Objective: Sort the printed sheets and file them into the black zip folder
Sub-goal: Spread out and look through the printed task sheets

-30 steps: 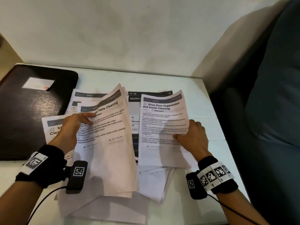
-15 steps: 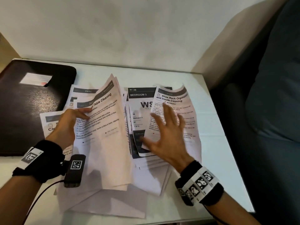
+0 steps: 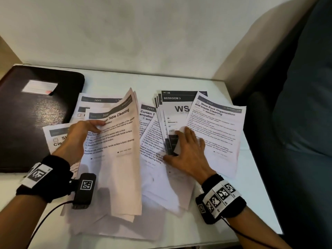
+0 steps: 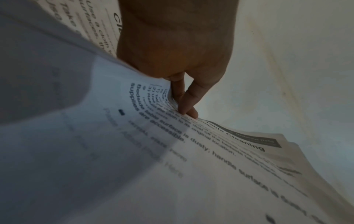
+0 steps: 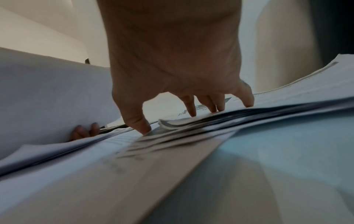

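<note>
On table (image 3: 115, 81) — left hand (image 3: 77, 139) grips sheets (image 3: 115, 159).

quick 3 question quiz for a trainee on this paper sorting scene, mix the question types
1. True or false: the black zip folder lies closed on the table.
2. Which hand holds the Bedside Table Cleaning sheets lifted? A left hand B right hand
3. Fill in: the right hand's fingers press on the ____ 3 sheet.

Key: 1 true; 2 A; 3 Bedroom
</note>
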